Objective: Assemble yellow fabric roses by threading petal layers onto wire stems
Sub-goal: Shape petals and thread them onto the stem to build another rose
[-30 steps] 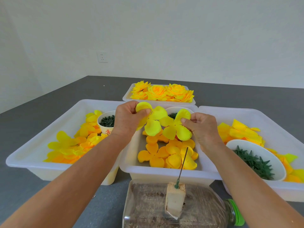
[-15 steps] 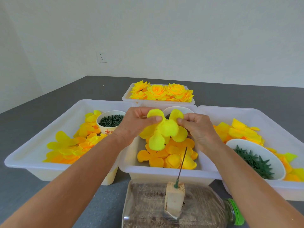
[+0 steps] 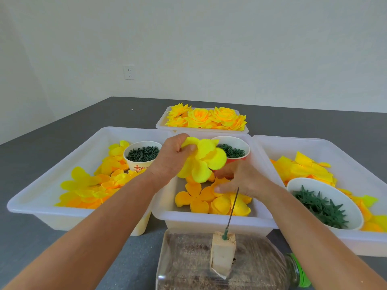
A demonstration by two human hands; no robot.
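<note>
My left hand [image 3: 172, 159] grips a stack of bright yellow petal layers [image 3: 204, 162] above the middle tray [image 3: 209, 219]. My right hand [image 3: 246, 182] is down in that tray, its thumb and fingertips at the orange petal layers [image 3: 199, 197] lying there. Whether it pinches one is hidden by the yellow petals. A thin wire stem [image 3: 232, 206] stands bare in a foam block [image 3: 222, 251] just in front of the tray, below my right wrist.
The foam block sits on a clear bottle [image 3: 188, 266] lying on its side. The left tray [image 3: 52, 176] holds petals and a cup of green pegs [image 3: 142, 154]. A cup of green rings [image 3: 232, 152], a bowl of green calyxes [image 3: 322, 206] and finished roses [image 3: 209, 118] sit around.
The two hands have parted. My left hand keeps the yellow petal layers, now bunched together, while my right hand has let go and dropped onto the orange petals in the middle tray.
</note>
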